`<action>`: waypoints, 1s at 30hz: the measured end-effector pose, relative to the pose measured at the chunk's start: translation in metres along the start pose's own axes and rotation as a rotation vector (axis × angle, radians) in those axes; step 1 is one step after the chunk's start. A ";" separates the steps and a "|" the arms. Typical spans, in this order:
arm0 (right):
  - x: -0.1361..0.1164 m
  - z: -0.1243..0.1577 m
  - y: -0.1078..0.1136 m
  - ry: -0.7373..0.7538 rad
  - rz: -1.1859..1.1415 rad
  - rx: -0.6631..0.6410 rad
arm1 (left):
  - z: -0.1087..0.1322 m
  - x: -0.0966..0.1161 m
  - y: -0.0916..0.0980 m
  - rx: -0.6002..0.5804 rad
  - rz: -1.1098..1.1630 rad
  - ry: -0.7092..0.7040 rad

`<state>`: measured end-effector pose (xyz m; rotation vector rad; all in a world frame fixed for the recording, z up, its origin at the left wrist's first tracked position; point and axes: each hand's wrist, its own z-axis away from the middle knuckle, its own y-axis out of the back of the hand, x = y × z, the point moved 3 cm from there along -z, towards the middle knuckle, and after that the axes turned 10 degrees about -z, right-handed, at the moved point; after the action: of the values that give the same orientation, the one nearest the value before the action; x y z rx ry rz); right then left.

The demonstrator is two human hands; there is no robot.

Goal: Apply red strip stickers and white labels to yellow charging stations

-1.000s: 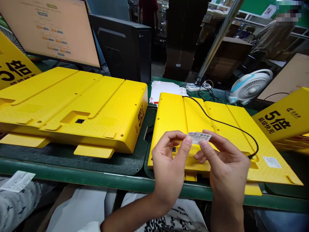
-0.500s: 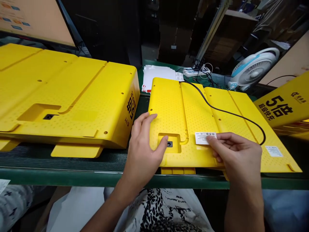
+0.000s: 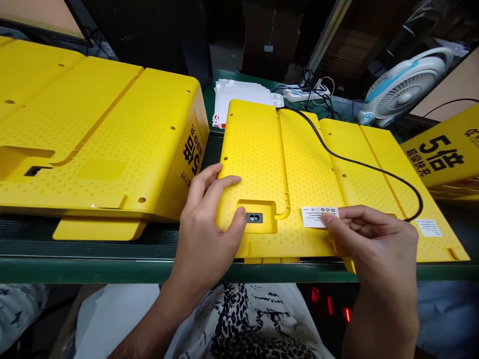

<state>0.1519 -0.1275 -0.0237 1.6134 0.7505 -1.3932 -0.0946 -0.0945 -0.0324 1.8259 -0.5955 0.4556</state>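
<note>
My right hand (image 3: 368, 237) pinches a small white printed label (image 3: 313, 217) between thumb and fingers, just over the front of a yellow plastic housing (image 3: 250, 149). With fingers spread, my left hand (image 3: 209, 214) rests at the left edge of that housing, its thumb by a recess. A black two-pin power socket (image 3: 254, 218) sits inside the recess. Across the housing's top runs a loose black cable (image 3: 359, 162), curving down behind my right hand. A second white label (image 3: 429, 228) is stuck on the yellow surface at the right.
Another yellow housing (image 3: 112, 124) stands on the left, and a yellow one with black lettering (image 3: 445, 144) at the right. Behind are white sheets (image 3: 241, 97), a power strip (image 3: 303, 93) with tangled wires and a white-blue fan (image 3: 406, 92). The green bench edge (image 3: 93, 269) runs along the front.
The view has shifted slightly, and the left housing sits further left in it. My left thumb now uncovers more of the socket. The label stays pinched in my right hand.
</note>
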 end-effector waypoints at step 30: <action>-0.002 0.004 0.000 0.018 0.027 0.012 | 0.000 0.001 0.000 -0.013 0.000 0.020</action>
<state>0.1500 -0.1305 -0.0222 1.6417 0.7293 -1.3683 -0.0941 -0.0950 -0.0315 1.8071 -0.5840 0.4683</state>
